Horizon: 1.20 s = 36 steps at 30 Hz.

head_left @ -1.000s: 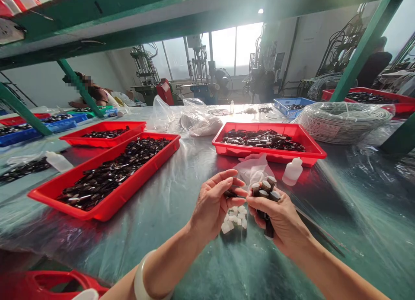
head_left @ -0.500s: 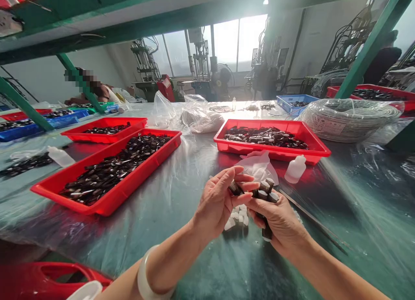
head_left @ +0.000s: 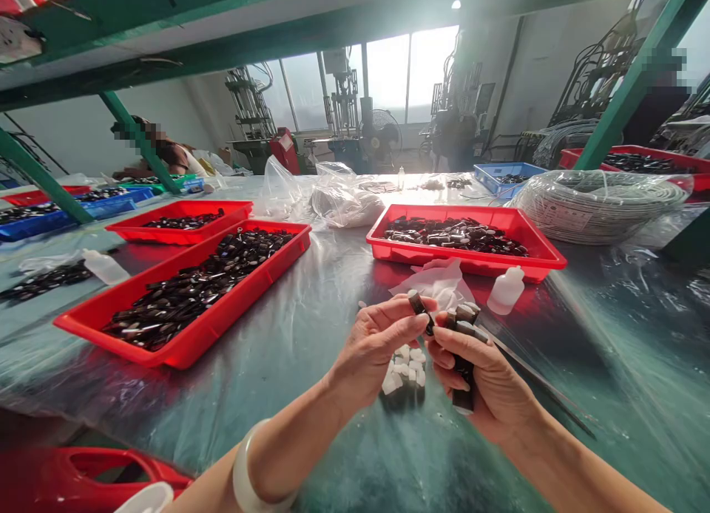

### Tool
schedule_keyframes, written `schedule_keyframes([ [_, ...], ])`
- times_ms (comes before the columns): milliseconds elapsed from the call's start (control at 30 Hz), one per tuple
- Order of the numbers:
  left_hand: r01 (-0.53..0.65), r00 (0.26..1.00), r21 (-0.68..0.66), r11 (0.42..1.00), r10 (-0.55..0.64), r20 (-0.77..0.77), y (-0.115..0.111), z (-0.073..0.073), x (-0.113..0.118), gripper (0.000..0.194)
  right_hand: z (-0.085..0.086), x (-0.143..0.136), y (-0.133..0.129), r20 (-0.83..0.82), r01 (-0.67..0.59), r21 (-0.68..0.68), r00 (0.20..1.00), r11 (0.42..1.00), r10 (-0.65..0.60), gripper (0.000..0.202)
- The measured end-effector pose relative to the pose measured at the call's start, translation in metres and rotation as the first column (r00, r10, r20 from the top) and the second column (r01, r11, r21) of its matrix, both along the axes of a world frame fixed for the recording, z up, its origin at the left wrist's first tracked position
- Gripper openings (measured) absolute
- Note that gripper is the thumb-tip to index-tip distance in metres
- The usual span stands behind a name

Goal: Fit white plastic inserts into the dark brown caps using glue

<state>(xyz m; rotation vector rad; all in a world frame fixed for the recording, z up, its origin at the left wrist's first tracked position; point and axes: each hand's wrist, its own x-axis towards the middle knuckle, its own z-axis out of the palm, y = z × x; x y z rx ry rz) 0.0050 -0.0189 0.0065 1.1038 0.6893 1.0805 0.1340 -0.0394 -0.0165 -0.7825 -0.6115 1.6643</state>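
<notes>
Pinching one black piece in the left hand, above the counter
Its long axis slants, upper end leftward, lower end toward the right hand, which clasps a black bundle, one member pointing downward.

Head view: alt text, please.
The left hand pinches a black piece beside the right hand, which holds a bunch of them. White bits lie on the green table, with red trays of black pieces beyond.
</notes>
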Motion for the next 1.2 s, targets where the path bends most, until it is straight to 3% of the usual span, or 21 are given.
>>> schedule_keyframes([
  [133,-0.065,0.994,0.085,0.994,0.072,-0.081,-0.0005,-0.0028,0.0038,0.016,-0.0007,-0.0003,-0.0007,-0.025,-0.058,-0.007,0.998,0.998,0.058,0.025],
  [333,-0.080,0.995,0.056,0.995,0.083,-0.054,-0.0026,-0.0023,0.0065,0.020,-0.0018,-0.0020,-0.0015,-0.017,-0.090,-0.006,0.996,0.996,0.089,0.021],
  [867,-0.146,0.972,0.152,0.978,0.170,-0.163,-0.0036,-0.0027,0.0065,0.025,-0.0054,-0.0010,-0.0016,-0.046,-0.175,-0.005,0.984,0.985,0.174,0.019],
  [1033,-0.141,0.979,0.130,0.981,0.158,-0.130,-0.0032,-0.0025,0.0076,0.028,-0.0049,-0.0005,-0.0019,-0.057,-0.179,-0.006,0.982,0.984,0.178,0.019],
  [1200,-0.069,0.994,0.052,0.996,0.073,-0.080,-0.0037,-0.0035,0.0079,0.032,-0.0040,-0.0013,-0.0010,-0.048,-0.173,-0.002,0.984,0.985,0.172,0.021],
])
